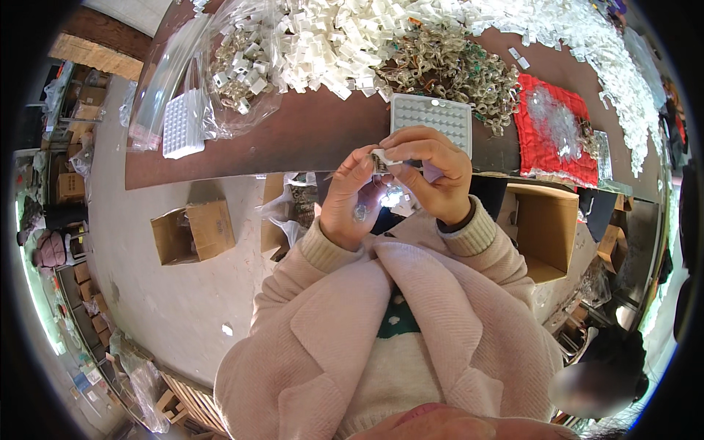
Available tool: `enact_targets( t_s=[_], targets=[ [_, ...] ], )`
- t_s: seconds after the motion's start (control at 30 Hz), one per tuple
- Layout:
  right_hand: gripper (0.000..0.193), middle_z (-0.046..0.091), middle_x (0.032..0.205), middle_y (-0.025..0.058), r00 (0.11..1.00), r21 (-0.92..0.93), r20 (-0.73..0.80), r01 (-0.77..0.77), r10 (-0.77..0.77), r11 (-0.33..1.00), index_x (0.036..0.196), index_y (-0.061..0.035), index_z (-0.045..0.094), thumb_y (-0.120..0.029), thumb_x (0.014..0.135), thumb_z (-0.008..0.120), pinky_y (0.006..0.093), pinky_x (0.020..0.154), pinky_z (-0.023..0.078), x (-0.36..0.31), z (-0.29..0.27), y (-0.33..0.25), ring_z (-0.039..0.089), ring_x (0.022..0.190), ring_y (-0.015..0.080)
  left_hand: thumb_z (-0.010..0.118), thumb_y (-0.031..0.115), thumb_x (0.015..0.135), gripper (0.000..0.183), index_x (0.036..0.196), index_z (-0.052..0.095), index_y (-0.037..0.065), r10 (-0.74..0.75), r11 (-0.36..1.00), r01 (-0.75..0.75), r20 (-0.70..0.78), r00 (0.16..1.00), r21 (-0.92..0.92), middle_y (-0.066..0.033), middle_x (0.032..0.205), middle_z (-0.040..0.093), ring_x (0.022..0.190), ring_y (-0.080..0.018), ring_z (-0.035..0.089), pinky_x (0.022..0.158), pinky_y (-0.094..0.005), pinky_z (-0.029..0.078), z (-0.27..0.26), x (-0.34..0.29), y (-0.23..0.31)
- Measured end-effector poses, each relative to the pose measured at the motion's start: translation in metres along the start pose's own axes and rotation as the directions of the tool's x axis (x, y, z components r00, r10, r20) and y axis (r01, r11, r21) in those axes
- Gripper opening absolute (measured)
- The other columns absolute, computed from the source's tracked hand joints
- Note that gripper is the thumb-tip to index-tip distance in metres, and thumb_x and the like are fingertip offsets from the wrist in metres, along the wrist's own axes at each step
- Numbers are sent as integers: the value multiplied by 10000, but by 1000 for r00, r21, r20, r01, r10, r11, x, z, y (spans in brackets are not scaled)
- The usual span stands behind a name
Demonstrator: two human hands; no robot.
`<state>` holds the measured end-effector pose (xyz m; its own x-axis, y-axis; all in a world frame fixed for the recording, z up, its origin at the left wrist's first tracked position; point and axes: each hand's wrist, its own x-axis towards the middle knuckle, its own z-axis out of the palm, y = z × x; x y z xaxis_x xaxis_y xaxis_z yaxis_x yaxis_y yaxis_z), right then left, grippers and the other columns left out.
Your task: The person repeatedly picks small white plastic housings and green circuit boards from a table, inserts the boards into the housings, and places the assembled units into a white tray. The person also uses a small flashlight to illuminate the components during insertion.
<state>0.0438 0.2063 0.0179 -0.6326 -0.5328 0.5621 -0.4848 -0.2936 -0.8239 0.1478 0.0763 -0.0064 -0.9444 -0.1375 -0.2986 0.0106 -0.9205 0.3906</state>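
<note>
Just in front of the table's near edge, my two hands come together on a small white plastic piece (383, 157) with a dark part at its side. My left hand (347, 192) pinches it from the left, while the thumb and fingertips of my right hand (438, 170) close on its other side. Below the fingertips, between the palms, a small bright light (391, 196) glows. A clear, shiny bit (360, 212) shows against my left palm; its kind cannot be made out. Behind the hands, a pale tray (431, 117) with rows of small bumps lies on the brown table (323, 139).
White plastic pieces (330, 48) heap along the table's back and right. Beside them lie clear wired parts (455, 70), a red cloth (539, 143) with clear bits, a plastic bag (246, 73) and a white tray (183, 125). Cardboard boxes (210, 229) stand below; another person (598, 374) is behind right.
</note>
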Motion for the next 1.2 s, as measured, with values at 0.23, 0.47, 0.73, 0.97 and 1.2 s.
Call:
enact_targets(
  t_s=[0.23,0.47,0.73,0.97,1.2],
  targets=[
    [199,686,996,101,935,220,-151,-286,322,933,1014,-15,716,72,837,693,259,772,525,-6,13,-5,651,917,136,680,122,943,151,1081,662,61,35,999,-35,98,995,-6,-19,941,694,793,-96,642,687,-220,530,-1,2,-1],
    [257,691,1005,116,999,-57,-21,-41,40,998,1011,-26,731,66,771,738,281,773,542,-1,2,-1,681,879,187,671,139,951,166,1094,655,55,46,999,-45,62,997,-12,-17,957,695,803,-89,646,703,-213,528,1,2,1],
    [299,664,1054,123,985,-124,62,169,-162,978,993,-16,716,75,712,758,342,813,539,2,4,2,655,951,272,662,228,966,276,1185,595,74,-11,991,21,80,997,-131,-25,1078,649,1030,-134,620,898,-286,513,6,-2,0],
    [259,652,1037,112,988,-141,19,154,-153,978,961,-20,691,90,727,714,355,817,529,-3,10,2,643,976,281,641,262,978,252,1195,622,136,-14,992,27,99,995,-123,-10,1157,639,1126,-183,588,1020,-388,472,-10,1,-8],
    [315,655,1112,167,971,-230,70,240,-230,943,1061,1,678,83,758,698,388,843,531,-8,12,4,648,1005,325,669,276,959,235,1105,603,104,98,992,-88,112,989,-96,15,978,644,944,-98,627,841,-274,525,-3,-3,-14]
  ],
)
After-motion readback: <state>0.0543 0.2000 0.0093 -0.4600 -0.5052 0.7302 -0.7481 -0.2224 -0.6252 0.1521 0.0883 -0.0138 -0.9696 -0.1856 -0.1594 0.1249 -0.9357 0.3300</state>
